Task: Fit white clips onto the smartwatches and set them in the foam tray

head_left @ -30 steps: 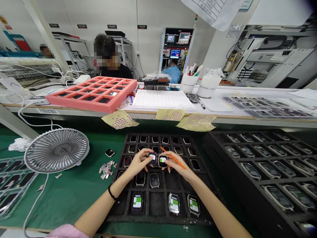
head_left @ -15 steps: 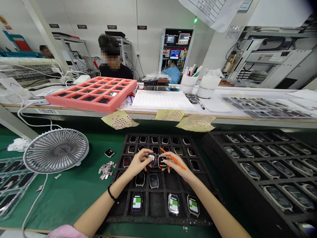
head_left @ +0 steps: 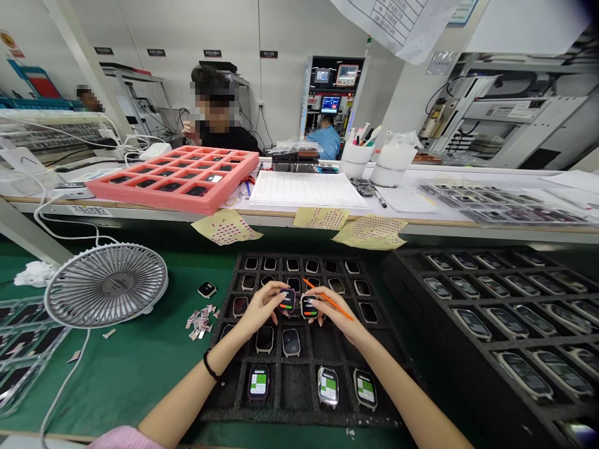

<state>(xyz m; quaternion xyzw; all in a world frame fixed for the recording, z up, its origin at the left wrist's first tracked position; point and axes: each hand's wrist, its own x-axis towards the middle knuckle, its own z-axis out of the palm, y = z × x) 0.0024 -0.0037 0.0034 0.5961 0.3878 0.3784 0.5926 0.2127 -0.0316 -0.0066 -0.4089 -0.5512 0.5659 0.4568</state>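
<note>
Over the black foam tray [head_left: 299, 413], my left hand [head_left: 262, 307] grips a purple-rimmed watch [head_left: 287, 302], its thumb on the lit screen. My right hand [head_left: 333, 312] holds a light-rimmed watch [head_left: 309, 306] beside it, thumb at the screen's edge. Both screens show dark areas with orange and green marks. An orange stick [head_left: 327, 300] lies across my right hand. In the tray's front row, a dark-rimmed watch [head_left: 258, 382] and two silver watches [head_left: 328, 386] show green and white screens. More watches with dark screens sit in the compartments behind.
A grey fan [head_left: 107, 285] stands at left, near a loose watch [head_left: 206, 289] and small scraps [head_left: 201, 322]. Another black tray [head_left: 472, 355] of watches is at right. On the shelf are a pink foam tray [head_left: 210, 202] and papers [head_left: 306, 189]. A person [head_left: 224, 137] sits behind.
The left-hand watch's screen has gone from green and white to dark with orange and green marks. My hands have barely moved. The person behind has shifted right and raised a hand.
</note>
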